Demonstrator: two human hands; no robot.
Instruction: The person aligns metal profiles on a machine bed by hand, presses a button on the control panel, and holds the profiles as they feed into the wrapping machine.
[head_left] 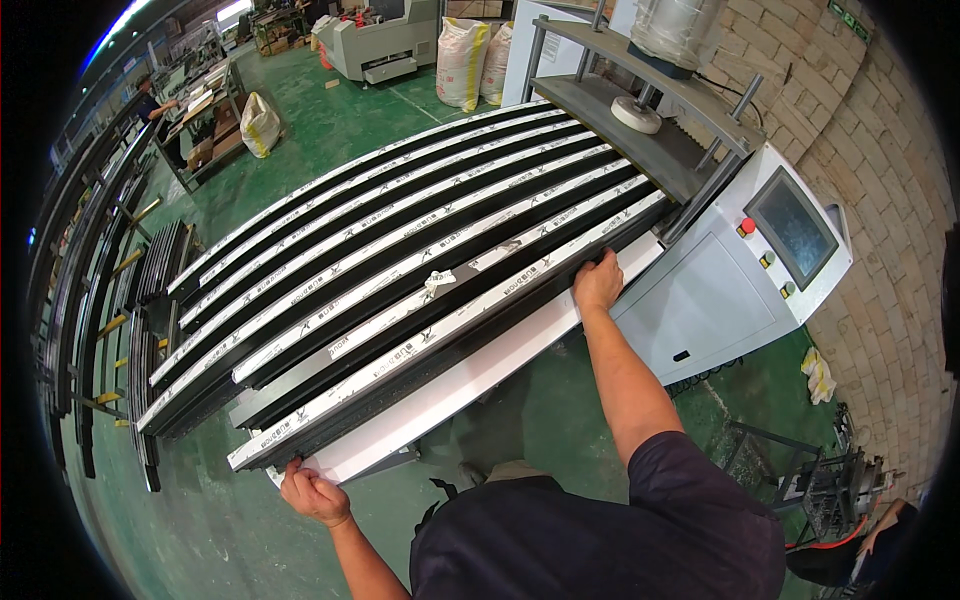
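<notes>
Several long black profiles with printed white film on top lie side by side on a white table [440,408]. The nearest black profile [452,334] runs along the table's front edge, between my two hands. At its near left end, the bent fingers of my left hand [315,493] grip its lower edge. My right hand [598,284] grips the same profile toward its right end, fingers over its side and thumb hidden. A torn piece of white film [438,281] sticks up from a profile farther in. At their far right ends the profiles reach a grey press [640,140].
A control cabinet [700,290] with a screen [793,225] and red button [747,226] stands at right. Racks of dark profiles [110,290] line the left. Sacks [463,65] stand behind. One person [150,108] is far left; another [870,545] is lower right.
</notes>
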